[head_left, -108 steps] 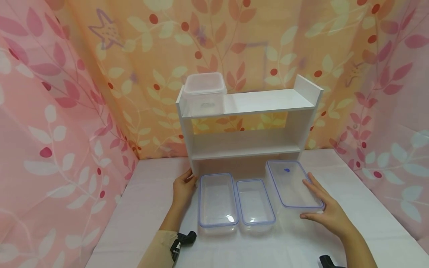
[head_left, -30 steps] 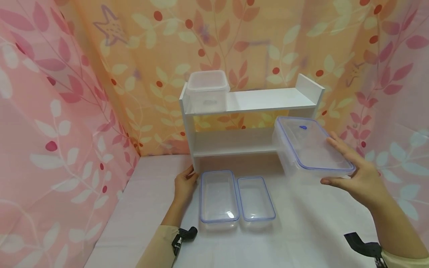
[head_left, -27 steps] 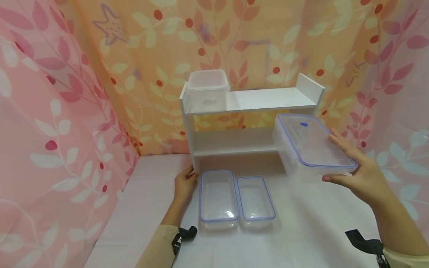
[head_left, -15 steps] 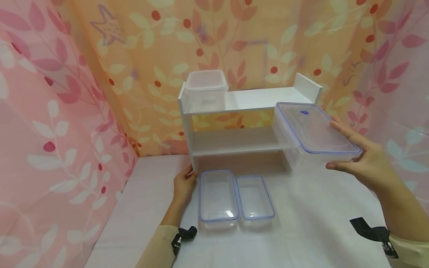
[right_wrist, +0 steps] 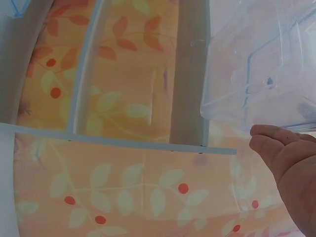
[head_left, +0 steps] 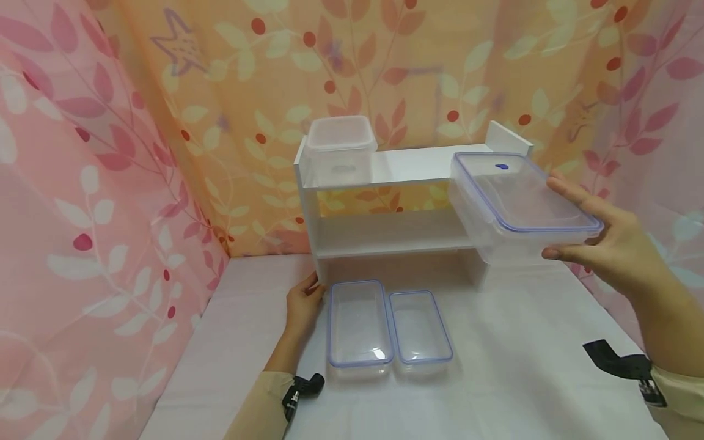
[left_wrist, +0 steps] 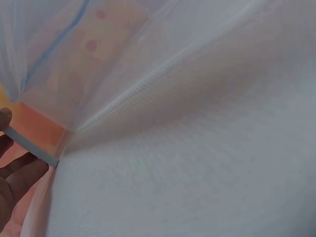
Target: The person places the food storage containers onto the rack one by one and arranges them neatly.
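My right hand (head_left: 621, 244) grips a clear lidded food container (head_left: 528, 195) with a blue-edged lid by its right end, fingers on the far side and thumb near. The container hangs in the air, overlapping the right end of the white two-tier shelf rack (head_left: 407, 235). In the right wrist view the same food container (right_wrist: 261, 59) is beside the rack's panels. Down at the rack's lower left, my left hand (head_left: 304, 308) holds the foot of its side panel. The left wrist view has the panel edge (left_wrist: 32, 145) between the thumb and fingers (left_wrist: 29, 175).
Two blue-rimmed containers, a larger one (head_left: 360, 324) and a smaller one (head_left: 420, 327), stand side by side on the white-covered table (head_left: 506, 366). On the rack's top left sits a frosted-lid box (head_left: 340, 153). Patterned curtains (head_left: 247, 201) surround the table.
My right hand has lifted the food container off the table, up and to the right, to about the top shelf's height. My left hand has stayed at the rack's panel.
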A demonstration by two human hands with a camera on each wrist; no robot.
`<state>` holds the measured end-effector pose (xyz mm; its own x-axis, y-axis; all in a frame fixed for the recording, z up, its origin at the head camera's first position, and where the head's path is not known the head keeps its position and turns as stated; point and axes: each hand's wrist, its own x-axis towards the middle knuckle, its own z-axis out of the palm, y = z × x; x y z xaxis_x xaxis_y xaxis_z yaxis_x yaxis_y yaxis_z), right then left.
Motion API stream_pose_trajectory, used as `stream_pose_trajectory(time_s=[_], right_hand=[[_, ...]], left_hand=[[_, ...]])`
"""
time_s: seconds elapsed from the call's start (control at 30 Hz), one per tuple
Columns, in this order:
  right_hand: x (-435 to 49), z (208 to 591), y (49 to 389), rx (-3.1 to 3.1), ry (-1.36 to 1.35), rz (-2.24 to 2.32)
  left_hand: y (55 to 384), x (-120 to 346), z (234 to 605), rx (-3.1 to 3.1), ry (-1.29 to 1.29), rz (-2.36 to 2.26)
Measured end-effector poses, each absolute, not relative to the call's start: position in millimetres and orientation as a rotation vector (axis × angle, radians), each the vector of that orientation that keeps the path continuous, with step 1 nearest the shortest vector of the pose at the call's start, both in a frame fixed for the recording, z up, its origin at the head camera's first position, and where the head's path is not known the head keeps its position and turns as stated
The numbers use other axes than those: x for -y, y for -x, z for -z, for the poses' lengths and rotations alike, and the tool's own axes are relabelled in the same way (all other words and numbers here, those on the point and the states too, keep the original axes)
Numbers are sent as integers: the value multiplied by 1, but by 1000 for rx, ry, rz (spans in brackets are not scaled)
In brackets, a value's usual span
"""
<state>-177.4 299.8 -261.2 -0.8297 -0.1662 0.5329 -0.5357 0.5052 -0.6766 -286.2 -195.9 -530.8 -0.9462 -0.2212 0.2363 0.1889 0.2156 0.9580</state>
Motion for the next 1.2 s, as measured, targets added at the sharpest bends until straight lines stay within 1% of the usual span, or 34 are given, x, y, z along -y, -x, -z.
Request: stream_pose_trajectory(time_s=[0.3, 0.5, 0.67, 0.77, 0.9, 1.0, 1.1, 1.2], right_hand=[[-298, 248, 187, 2374, -513, -1297], [-297, 236, 197, 2304, -582, -1408], [-296, 229, 205, 2194, -665, -1629], [-295, 224, 210, 2230, -633, -1600], [-292, 219, 215, 2411, -495, -1384], [-290, 215, 219, 2491, -447, -1336], [-288, 211, 223, 2541, -430, -1302], [-284, 206, 227, 2521, -474, -1335]], left_hand=[[287, 195, 532, 2185, -24, 1790], [287, 194, 533, 2180, -28, 1796], [287, 194, 533, 2176, -31, 1806], [287, 193, 532, 2170, -24, 1811], [287, 193, 532, 2159, -18, 1820], [287, 192, 533, 2158, -19, 1824], [287, 191, 535, 2160, -36, 1823], [288, 191, 535, 2162, -32, 1809]])
